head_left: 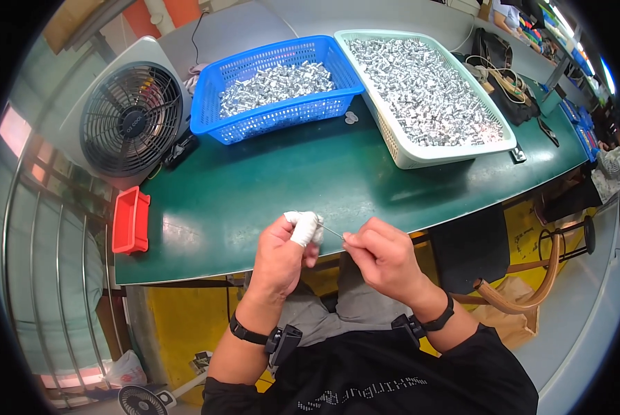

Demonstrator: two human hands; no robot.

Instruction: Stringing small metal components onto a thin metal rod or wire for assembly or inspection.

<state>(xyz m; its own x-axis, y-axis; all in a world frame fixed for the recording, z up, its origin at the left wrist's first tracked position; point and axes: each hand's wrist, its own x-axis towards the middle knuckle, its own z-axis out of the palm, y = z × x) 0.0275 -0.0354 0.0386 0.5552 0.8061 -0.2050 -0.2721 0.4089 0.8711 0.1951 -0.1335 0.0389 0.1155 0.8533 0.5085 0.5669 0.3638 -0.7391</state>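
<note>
My left hand (pixel 279 254) is closed at the table's front edge, with white wrapping on its thumb and fingertips. Whatever lies between those fingers is hidden. My right hand (pixel 386 259) pinches a thin metal rod (pixel 332 231), whose far end reaches the wrapped fingertips of my left hand. Beyond the hands, a blue basket (pixel 282 117) holds a heap of small silvery metal parts (pixel 275 86). Beside it on the right, a larger pale green basket (pixel 448 153) is filled with similar parts.
A box fan (pixel 132 121) stands at the left on the green table (pixel 255 180), with a red bin (pixel 132 221) nearer me. Small flat pieces (pixel 351 118) lie between the baskets. A black bag (pixel 507 93) and cables are at the far right. A curved wooden chair arm (pixel 531 301) is right of me.
</note>
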